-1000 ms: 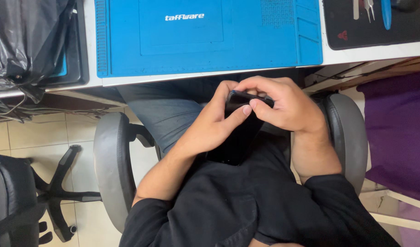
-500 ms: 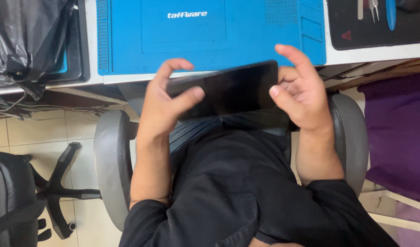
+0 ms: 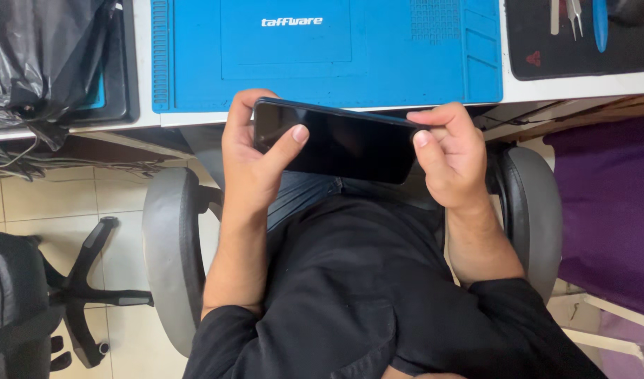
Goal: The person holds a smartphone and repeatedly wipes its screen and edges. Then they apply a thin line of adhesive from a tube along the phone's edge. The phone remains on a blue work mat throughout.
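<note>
- Closest to you is your own lap: black shirt, jeans, and the grey armrests of the chair you're sitting in, one on each side.
- Just above your lap you've got a black phone held sideways between both hands, dark screen facing up, sitting a bit tilted with the right end lower.
- Your left hand is wrapped around the phone's left end, fingers curled behind the top edge and the thumb laid flat across the glass. So that hand is closed on it.
- Your right hand is pinching the right end, thumb on the front near the corner and the index finger hooked over the top edge. The other fingers are tucked behind, can't really see them.
- Past the phone is the edge of the white desk, with a blue work mat right in front of you.
- Further right on the desk there's a black mat with tweezers and a blue tool on it.
- Far left, a black plastic bag.
</note>
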